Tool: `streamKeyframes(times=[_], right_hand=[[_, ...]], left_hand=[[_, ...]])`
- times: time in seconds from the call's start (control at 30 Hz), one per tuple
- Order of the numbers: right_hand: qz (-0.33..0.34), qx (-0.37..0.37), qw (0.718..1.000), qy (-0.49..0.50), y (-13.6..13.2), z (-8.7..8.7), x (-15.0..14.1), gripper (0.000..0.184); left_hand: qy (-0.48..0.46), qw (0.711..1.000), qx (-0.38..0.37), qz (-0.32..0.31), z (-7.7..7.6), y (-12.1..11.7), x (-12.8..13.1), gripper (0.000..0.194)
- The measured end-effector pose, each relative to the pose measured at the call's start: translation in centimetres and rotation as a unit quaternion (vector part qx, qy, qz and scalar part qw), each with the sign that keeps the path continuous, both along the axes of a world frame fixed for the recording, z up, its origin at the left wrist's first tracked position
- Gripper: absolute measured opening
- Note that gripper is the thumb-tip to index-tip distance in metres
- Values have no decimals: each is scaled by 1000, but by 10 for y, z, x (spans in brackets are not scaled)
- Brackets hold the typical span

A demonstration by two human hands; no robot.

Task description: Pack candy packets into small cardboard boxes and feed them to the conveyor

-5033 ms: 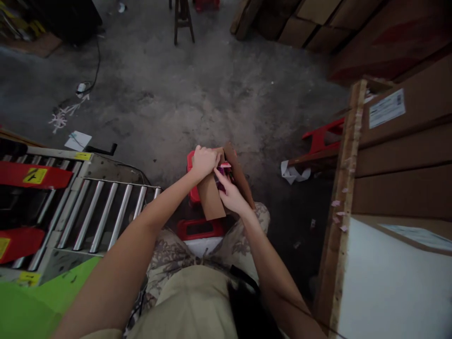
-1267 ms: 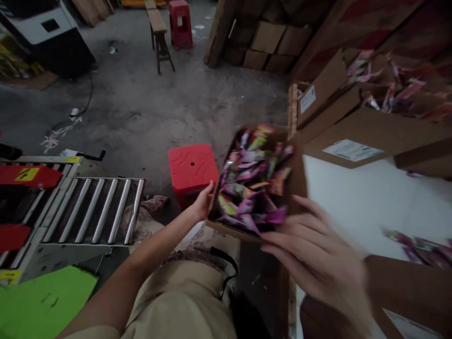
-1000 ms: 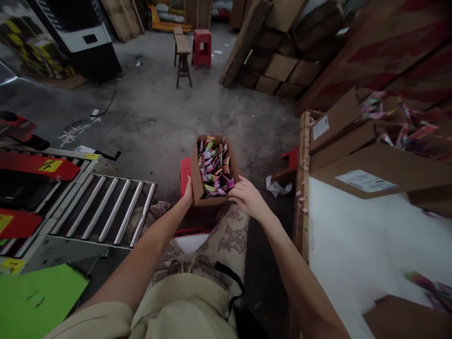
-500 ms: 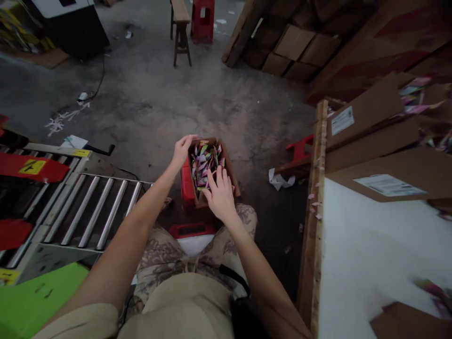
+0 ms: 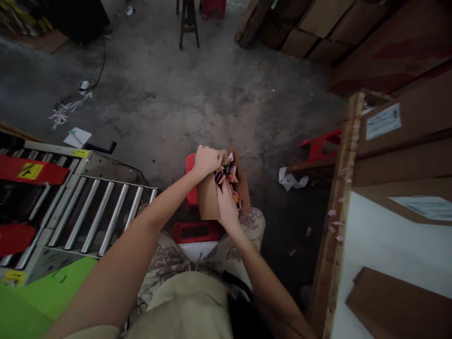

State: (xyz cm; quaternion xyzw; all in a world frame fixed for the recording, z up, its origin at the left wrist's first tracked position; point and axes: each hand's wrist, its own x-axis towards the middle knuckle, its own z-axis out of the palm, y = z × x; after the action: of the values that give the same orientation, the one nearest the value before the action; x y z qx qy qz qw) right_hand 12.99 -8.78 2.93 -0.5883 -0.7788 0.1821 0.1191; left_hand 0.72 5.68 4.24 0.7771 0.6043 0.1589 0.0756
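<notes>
A cardboard box (image 5: 207, 200) full of small, colourful, shiny packets (image 5: 228, 173) is in front of my knees, above a red plastic stool (image 5: 191, 197). The box is tilted, so its brown left side faces up toward me. My left hand (image 5: 209, 160) is closed over the box's far left edge, fingers bent around the cardboard. My right hand (image 5: 228, 205) reaches into the near part of the box. Its fingers are stretched out among the packets, with the tips partly hidden.
To my left is a metal roller conveyor (image 5: 102, 214) with red parts, and a bright green panel (image 5: 45, 294) near me. At right, a wood-edged white table (image 5: 374, 240) bears cardboard boxes (image 5: 384, 155). A dark wooden bench (image 5: 189, 26) stands ahead on the concrete floor.
The box has tipped over to the right and its packets have shifted. My left hand has gone from resting on the rim to gripping it. My right hand has moved deeper into the box.
</notes>
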Motion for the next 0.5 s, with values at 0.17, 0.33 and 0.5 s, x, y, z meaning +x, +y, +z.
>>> streamKeyframes(times=[0.17,0.33,0.5], right_hand=[[50,63,977,195,-9,29,8,54],[-43,170,960,219,-5,85,45,40],[-53,86,990,94,3,53,21,64]], left_hand=[[-16,999,27,27,-9,-3,2,40],[-48,996,43,58,-13,-8,10,32],[-128,989,10,72,-19,2,9,28]])
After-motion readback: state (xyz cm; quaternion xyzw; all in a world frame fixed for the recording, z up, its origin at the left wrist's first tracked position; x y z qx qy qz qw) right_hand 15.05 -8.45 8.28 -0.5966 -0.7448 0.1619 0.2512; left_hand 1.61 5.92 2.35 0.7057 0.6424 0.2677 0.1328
